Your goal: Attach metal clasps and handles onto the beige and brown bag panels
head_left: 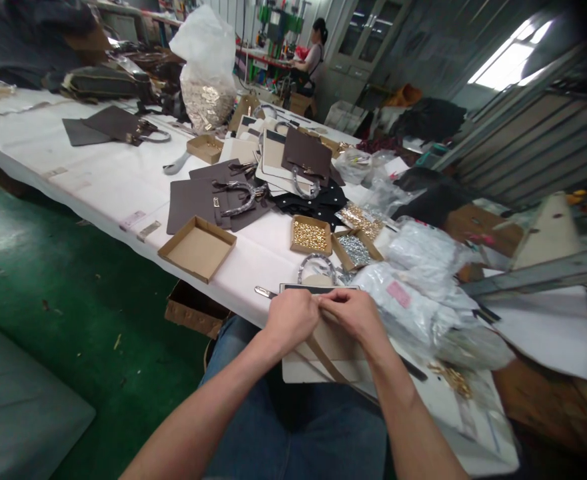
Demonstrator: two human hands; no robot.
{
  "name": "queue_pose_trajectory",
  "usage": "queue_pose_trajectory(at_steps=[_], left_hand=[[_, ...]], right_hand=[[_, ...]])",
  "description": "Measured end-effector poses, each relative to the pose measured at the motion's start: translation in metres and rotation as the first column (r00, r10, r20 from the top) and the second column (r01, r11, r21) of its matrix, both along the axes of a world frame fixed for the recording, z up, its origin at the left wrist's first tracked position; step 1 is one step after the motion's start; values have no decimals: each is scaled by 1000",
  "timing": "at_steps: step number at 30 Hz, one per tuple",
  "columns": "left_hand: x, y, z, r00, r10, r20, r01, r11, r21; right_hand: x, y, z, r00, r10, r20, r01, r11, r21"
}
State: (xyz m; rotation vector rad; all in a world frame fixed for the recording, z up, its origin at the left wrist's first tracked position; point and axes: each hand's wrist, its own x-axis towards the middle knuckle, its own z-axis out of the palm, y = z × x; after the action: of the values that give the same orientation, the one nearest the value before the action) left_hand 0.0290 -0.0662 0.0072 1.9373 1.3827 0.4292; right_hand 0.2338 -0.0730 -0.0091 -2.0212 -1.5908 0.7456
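I observe a long white-covered table [258, 252]; at its near edge is a flat cream rectangular panel [342, 347]. At the panel's upper edge, the left hand [293, 313] is curled, the right hand [354, 313] bunched at the fingertips; I cannot tell what they pinch. Beyond stands a shallow brown cardboard box [311, 251] of gold pieces [309, 235].

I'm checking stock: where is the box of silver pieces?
In the head view, the box of silver pieces is beyond the right hand, right of the box of gold pieces.
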Motion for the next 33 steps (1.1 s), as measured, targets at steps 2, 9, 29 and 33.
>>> queue_pose_trajectory(at_steps=[2,9,29,33], left_hand=[[-2,0,-6,997,1,74,0,1000,-8],[-13,-33,48,838,-27,545,18,1000,22],[2,-158,-41,541,476,693,-88,852,-517],[-8,-132,-28,544,505,670,-75,825,-561]], right_hand=[[-1,1,2,1000,-14,4,14,1000,-26],[-10,-1,13,994,-40,100,44,998,-37],[-23,-75,-24,858,337,388,-469,822,323],[-20,-75,-31,857,329,396,-466,824,323]])
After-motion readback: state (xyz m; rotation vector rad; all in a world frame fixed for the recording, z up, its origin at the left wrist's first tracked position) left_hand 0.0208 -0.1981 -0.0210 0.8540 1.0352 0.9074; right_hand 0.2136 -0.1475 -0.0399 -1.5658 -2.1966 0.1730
